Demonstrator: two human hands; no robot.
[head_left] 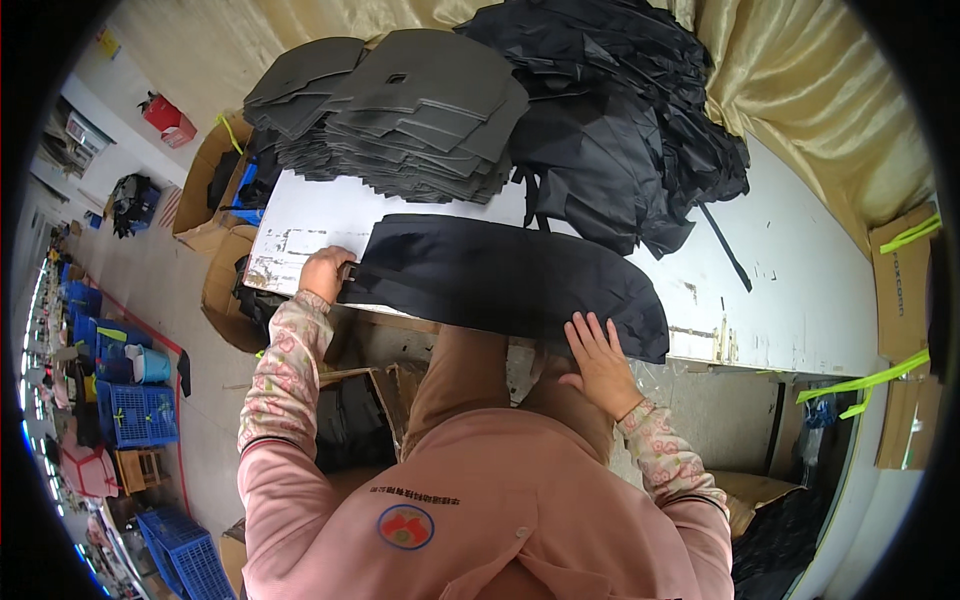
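A long black fabric panel (500, 275) with a rounded right end lies along the near edge of the white table, partly hanging over it. My left hand (325, 275) is closed at the panel's left end; a small dark bit with a pale glint shows at the fingertips, too small to name. Flat on the panel's lower right part rests my right hand (600, 360), its fingers stretched out. Beyond the panel stand stacks of dark grey foam-like sheets (425, 100), and right of them a heap of thin black fabric pieces (610, 130).
The white table (790, 270) carries a black strip (727, 248) at the right. Cardboard boxes (228, 290) holding dark material stand at its left end. Gold curtains (800, 80) hang behind. Blue crates (145, 415) line the floor far left; another carton (903, 290) stands right.
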